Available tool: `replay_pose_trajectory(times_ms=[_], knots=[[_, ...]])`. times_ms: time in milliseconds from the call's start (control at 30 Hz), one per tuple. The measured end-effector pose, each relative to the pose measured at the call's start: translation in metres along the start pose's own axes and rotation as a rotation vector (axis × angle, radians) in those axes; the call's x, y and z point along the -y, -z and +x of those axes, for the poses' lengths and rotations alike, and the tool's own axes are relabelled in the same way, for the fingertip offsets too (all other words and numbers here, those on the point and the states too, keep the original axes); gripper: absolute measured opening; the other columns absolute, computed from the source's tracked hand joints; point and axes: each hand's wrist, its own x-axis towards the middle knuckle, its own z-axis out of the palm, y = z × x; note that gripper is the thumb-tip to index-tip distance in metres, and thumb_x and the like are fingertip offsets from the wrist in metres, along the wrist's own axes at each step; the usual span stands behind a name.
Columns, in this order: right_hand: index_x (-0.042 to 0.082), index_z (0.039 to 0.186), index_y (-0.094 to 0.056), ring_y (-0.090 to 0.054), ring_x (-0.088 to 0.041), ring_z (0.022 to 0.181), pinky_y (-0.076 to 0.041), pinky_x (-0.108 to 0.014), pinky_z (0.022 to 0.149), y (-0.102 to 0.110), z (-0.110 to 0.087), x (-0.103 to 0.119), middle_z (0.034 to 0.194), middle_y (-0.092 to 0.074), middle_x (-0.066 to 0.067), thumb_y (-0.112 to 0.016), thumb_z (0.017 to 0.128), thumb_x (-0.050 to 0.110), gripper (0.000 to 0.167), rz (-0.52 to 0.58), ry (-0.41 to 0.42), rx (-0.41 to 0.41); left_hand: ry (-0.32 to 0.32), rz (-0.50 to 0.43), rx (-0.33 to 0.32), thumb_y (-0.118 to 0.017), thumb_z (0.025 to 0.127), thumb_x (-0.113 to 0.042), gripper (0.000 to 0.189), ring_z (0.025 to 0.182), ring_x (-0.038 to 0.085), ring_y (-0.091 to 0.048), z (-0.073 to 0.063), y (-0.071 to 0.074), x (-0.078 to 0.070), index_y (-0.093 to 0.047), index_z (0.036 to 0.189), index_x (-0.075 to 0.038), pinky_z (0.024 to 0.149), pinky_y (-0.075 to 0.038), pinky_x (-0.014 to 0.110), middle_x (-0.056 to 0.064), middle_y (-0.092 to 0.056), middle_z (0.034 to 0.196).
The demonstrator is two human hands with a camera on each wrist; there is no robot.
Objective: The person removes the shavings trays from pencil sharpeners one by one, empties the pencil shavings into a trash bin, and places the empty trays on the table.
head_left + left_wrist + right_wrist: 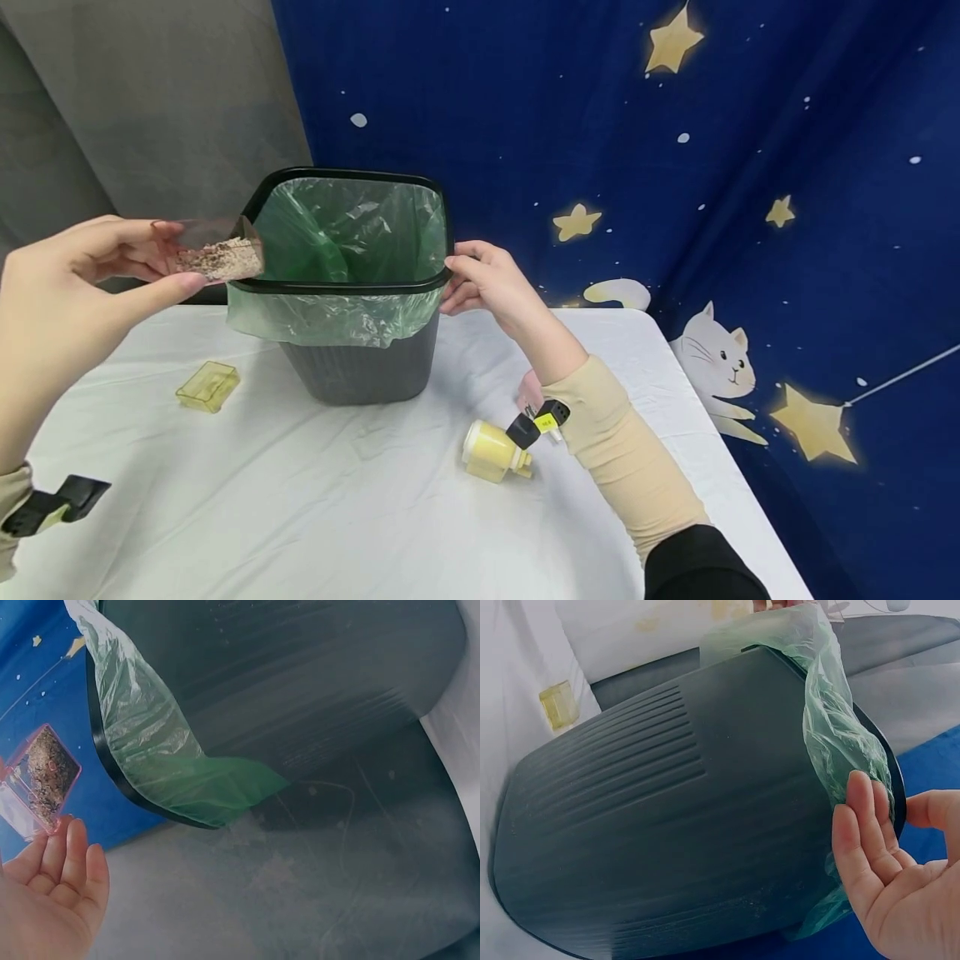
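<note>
A dark grey trash bin [360, 367] stands upright on the table, lined with a green plastic bag [330, 321] folded over its black rim. My left hand [71, 287] pinches a small see-through pink box [221, 257] between thumb and fingers, close beside the bin's left rim. Brownish shavings [51, 769] lie inside that box. On the opposite side, my right hand [498, 287] grips the rim, its thumb at the edge and the other fingers against the bag outside [855, 761].
White cloth covers the table [337, 500]. A small clear yellow box [208, 386] lies left of the bin. Right of it, a yellow and white device [491, 452] lies near a pink object [529, 392], partly behind my right wrist. A blue star-patterned curtain [510, 100] hangs behind.
</note>
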Motion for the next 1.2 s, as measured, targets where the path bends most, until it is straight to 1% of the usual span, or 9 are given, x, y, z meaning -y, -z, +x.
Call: replay_pose_trajectory(times_ms=[167, 267, 333, 500, 600, 733, 933, 1133, 1200], knots=[[-0.005, 0.142, -0.033, -0.065, -0.021, 0.056, -0.057, -0.040, 0.067, -0.002, 0.000, 0.001, 0.070, -0.060, -0.014, -0.049, 0.099, 0.008, 0.048, 0.040, -0.007, -0.001, -0.031, -0.044, -0.016, -0.078, 0.077, 0.002, 0.035, 0.073, -0.002, -0.058, 0.009, 0.001, 0.000, -0.067, 0.107, -0.011, 0.069, -0.041, 0.007, -0.014, -0.064, 0.093], [-0.004, 0.142, -0.033, -0.065, -0.022, 0.057, -0.057, -0.041, 0.068, -0.002, 0.000, 0.002, 0.070, -0.059, -0.014, -0.049, 0.099, 0.007, 0.048, 0.051, -0.014, 0.000, -0.026, -0.061, -0.018, -0.077, 0.077, 0.001, 0.033, 0.073, -0.002, -0.058, 0.014, 0.001, -0.003, -0.067, 0.106, -0.011, 0.069, -0.041, 0.007, -0.016, -0.064, 0.094], [-0.004, 0.142, -0.033, -0.065, -0.022, 0.057, -0.057, -0.041, 0.067, -0.001, 0.000, 0.002, 0.070, -0.059, -0.015, -0.048, 0.099, 0.006, 0.047, 0.055, -0.017, 0.002, -0.014, -0.067, -0.022, -0.077, 0.078, 0.001, 0.034, 0.072, -0.002, -0.057, 0.018, 0.002, -0.005, -0.068, 0.108, -0.011, 0.069, -0.040, 0.007, -0.015, -0.064, 0.091], [-0.004, 0.142, -0.034, -0.066, -0.022, 0.057, -0.057, -0.041, 0.067, -0.001, 0.000, 0.002, 0.070, -0.059, -0.015, -0.049, 0.099, 0.006, 0.047, 0.066, -0.025, 0.008, 0.034, -0.040, -0.036, -0.077, 0.080, -0.004, 0.040, 0.071, -0.003, -0.055, 0.026, 0.003, -0.005, -0.067, 0.118, -0.011, 0.069, -0.039, 0.006, -0.018, -0.061, 0.083], [-0.004, 0.142, -0.033, -0.065, -0.022, 0.056, -0.057, -0.040, 0.067, -0.002, 0.001, 0.003, 0.069, -0.059, -0.014, -0.049, 0.098, 0.006, 0.047, 0.072, -0.029, 0.006, 0.048, -0.018, -0.043, -0.077, 0.080, -0.006, 0.040, 0.072, -0.005, -0.054, 0.030, 0.003, -0.003, -0.066, 0.118, -0.013, 0.069, -0.038, 0.005, -0.022, -0.060, 0.082], [-0.004, 0.142, -0.033, -0.065, -0.022, 0.056, -0.057, -0.040, 0.066, -0.002, 0.001, 0.002, 0.069, -0.059, -0.015, -0.049, 0.098, 0.006, 0.047, 0.080, -0.030, 0.002, 0.036, 0.011, -0.048, -0.076, 0.081, -0.007, 0.040, 0.072, -0.006, -0.052, 0.036, 0.003, -0.002, -0.066, 0.119, -0.011, 0.069, -0.037, 0.005, -0.023, -0.058, 0.081], [-0.005, 0.143, -0.032, -0.065, -0.022, 0.056, -0.057, -0.040, 0.066, -0.002, 0.001, 0.001, 0.069, -0.059, -0.014, -0.049, 0.098, 0.006, 0.049, 0.084, -0.025, 0.000, 0.034, 0.052, -0.046, -0.077, 0.081, -0.012, 0.036, 0.074, -0.009, -0.052, 0.044, 0.001, -0.006, -0.067, 0.115, -0.013, 0.069, -0.036, 0.007, -0.025, -0.057, 0.085], [-0.004, 0.143, -0.032, -0.065, -0.022, 0.056, -0.057, -0.039, 0.066, -0.002, 0.000, 0.002, 0.069, -0.059, -0.015, -0.049, 0.098, 0.005, 0.048, 0.087, -0.025, 0.002, 0.015, 0.025, -0.049, -0.079, 0.079, -0.015, 0.032, 0.072, -0.009, -0.055, 0.057, 0.000, -0.008, -0.067, 0.108, -0.022, 0.065, -0.036, 0.009, -0.023, -0.059, 0.083], [-0.004, 0.143, -0.032, -0.065, -0.022, 0.056, -0.057, -0.039, 0.066, -0.002, -0.001, 0.002, 0.069, -0.059, -0.014, -0.049, 0.098, 0.006, 0.048, 0.088, -0.027, 0.004, 0.016, 0.018, -0.045, -0.080, 0.079, -0.015, 0.034, 0.070, -0.008, -0.055, 0.060, 0.000, -0.009, -0.067, 0.109, -0.022, 0.065, -0.036, 0.009, -0.022, -0.060, 0.083]])
